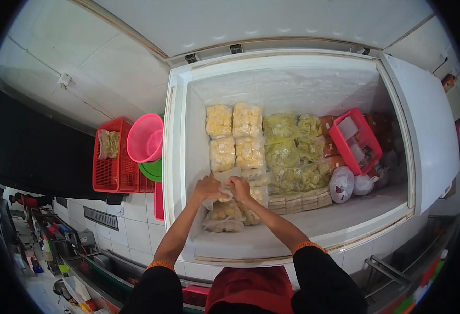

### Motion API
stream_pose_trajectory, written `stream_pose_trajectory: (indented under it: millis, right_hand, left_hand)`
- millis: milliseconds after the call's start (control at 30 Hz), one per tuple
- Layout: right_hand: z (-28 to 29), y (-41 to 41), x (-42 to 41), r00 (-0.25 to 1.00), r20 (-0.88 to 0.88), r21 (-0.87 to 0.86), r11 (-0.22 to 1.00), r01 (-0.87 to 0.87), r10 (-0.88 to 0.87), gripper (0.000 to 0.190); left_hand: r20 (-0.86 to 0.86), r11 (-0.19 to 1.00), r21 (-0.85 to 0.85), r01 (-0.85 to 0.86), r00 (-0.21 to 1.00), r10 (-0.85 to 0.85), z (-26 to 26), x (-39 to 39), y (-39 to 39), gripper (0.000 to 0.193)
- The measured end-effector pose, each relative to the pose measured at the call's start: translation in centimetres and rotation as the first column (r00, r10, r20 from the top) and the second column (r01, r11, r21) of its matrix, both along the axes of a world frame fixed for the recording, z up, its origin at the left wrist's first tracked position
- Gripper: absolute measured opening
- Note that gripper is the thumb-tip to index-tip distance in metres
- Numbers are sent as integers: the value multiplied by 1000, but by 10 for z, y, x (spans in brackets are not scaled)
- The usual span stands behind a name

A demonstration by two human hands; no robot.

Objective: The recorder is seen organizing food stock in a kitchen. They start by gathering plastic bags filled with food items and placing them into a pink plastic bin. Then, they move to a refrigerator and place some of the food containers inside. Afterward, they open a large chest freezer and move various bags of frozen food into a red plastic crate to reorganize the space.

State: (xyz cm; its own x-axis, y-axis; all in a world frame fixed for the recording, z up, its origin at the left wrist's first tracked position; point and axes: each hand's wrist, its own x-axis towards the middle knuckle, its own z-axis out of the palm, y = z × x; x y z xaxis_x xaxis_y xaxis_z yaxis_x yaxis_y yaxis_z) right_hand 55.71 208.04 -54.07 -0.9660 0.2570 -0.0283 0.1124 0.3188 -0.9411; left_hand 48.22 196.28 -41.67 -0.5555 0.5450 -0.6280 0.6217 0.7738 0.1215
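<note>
Inside an open chest freezer (302, 231), my left hand (209, 187) and my right hand (238, 187) are close together over the near left corner. Both grip a clear plastic bag (230, 172), its contents largely hidden by my fingers. Beneath my forearms lie bags of pale round food pieces (226, 211). Beyond my hands, clear packs of yellow and white food (248, 151) form two columns. To their right are bags of yellow-green food (283, 155), with a row of flat beige packs (300, 201) at the near side.
On the freezer's right stand a pink basket (356, 141) holding packets, and white tied bags (341, 184). A raised lid (292, 19) rises behind. Left of the freezer are a red crate (106, 172) with a bag inside and a pink tub (145, 137). Another person (30, 200) is far left.
</note>
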Motion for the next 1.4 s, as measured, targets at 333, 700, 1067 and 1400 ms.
stream_pose_trajectory:
  millis: [333, 700, 1067, 1400]
  right_hand:
    - [101, 107, 143, 989, -33, -203, 968, -145, 142, 18]
    - [178, 213, 306, 820, 31, 156, 813, 561, -572, 6]
    - [276, -188, 87, 989, -145, -284, 956, -78, 38, 6]
    - [209, -475, 55, 903, 234, -562, 808, -178, 361, 8]
  left_hand:
    - [-114, 828, 121, 548, 836, -537, -99, 18, -39, 47]
    - [-341, 780, 618, 98, 927, 155, 172, 48, -117, 52]
    - [-191, 543, 794, -271, 738, 647, 295, 193, -434, 40]
    - [-115, 804, 233, -547, 806, 581, 165, 159, -758, 43]
